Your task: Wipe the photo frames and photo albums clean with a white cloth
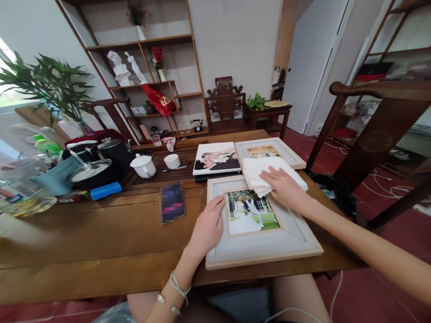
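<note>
A white picture frame [263,247] with a pale wood edge lies flat near the table's front edge. Inside it is a wedding photo [252,211] of a couple outdoors. My left hand [207,227] holds the frame by its left side, fingers laid over the border. Across the frame's upper right part is a folded white cloth [255,171], and my right hand [282,186] presses on it with its fingers. The cloth hides that corner. Behind lie a second white frame [293,158], partly under the cloth, and a photo panel [215,159] atop something dark.
A blurred dark packet [172,202] lies left of the frame. Further left are a white lidded cup [143,165], a small white bowl [171,161], a blue box [106,190] and a glass-lidded pan [91,173]. A wooden chair [380,123] stands at the right.
</note>
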A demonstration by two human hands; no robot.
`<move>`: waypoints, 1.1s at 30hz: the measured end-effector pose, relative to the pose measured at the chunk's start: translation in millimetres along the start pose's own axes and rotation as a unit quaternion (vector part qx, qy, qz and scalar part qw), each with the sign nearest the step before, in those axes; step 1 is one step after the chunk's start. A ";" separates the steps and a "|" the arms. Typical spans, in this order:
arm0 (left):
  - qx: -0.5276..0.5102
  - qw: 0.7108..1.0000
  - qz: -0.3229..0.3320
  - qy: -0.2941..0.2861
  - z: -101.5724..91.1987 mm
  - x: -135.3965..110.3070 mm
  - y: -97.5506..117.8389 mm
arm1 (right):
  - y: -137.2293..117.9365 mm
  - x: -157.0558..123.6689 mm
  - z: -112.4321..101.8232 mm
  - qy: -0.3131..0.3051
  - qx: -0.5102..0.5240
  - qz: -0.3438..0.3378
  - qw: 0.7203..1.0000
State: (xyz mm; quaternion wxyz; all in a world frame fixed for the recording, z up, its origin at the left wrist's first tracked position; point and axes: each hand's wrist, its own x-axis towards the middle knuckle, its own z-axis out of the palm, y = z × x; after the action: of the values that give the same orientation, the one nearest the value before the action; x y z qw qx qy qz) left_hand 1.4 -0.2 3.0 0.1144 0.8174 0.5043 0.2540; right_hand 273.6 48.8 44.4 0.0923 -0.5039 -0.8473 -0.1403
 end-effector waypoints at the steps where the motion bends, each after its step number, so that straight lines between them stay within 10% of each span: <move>1: -0.001 1.000 -0.002 0.000 0.0 0.1 -0.1 | -2.0 -1.4 -1.0 -0.008 -0.007 -0.008 1.000; 10: 0.005 1.000 0.002 0.003 0.0 0.0 0.5 | -75.4 -76.2 -71.3 -0.142 0.036 -0.067 0.987; 17: 0.003 1.000 0.010 0.006 1.5 0.0 -1.2 | -93.0 -125.5 -66.7 -0.035 0.133 -0.121 0.983; 33: 0.012 1.000 0.002 -0.009 -2.3 0.3 2.4 | -0.2 25.1 8.1 0.045 0.140 0.051 0.988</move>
State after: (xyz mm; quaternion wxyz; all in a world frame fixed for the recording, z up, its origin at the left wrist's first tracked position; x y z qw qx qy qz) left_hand 2.1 -1.3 6.1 0.1085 0.8221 0.5045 0.2403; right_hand 261.4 72.2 44.2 0.2071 -0.5218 -0.8267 -0.0377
